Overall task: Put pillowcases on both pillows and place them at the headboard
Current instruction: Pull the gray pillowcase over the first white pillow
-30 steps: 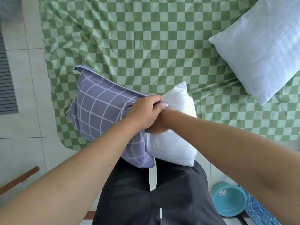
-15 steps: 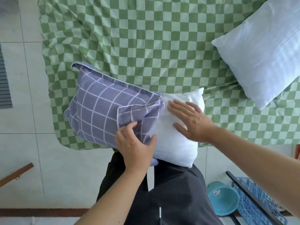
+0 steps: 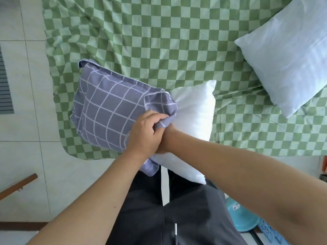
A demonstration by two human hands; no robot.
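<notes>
A white pillow (image 3: 193,119) lies at the near edge of the bed, its left half inside a purple pillowcase (image 3: 108,112) with a white grid. My left hand (image 3: 146,132) grips the pillowcase's open hem, bunching the cloth over the pillow. My right hand (image 3: 165,141) reaches in under that hem, next to my left hand. Only its wrist shows and its fingers are hidden. A second, pale pillow (image 3: 290,64) without a patterned case rests on the bed at the upper right.
The bed wears a green checkered sheet (image 3: 159,41) that hangs over the near edge. Pale floor tiles (image 3: 23,129) lie to the left, with a wooden bar (image 3: 17,185) lower left. A teal basin (image 3: 242,220) and a blue basket (image 3: 270,235) sit on the floor at the lower right.
My right hand has left the top of the white pillow and slipped under the pillowcase hem. My left hand has moved up from the case's lower edge and bunched the hem.
</notes>
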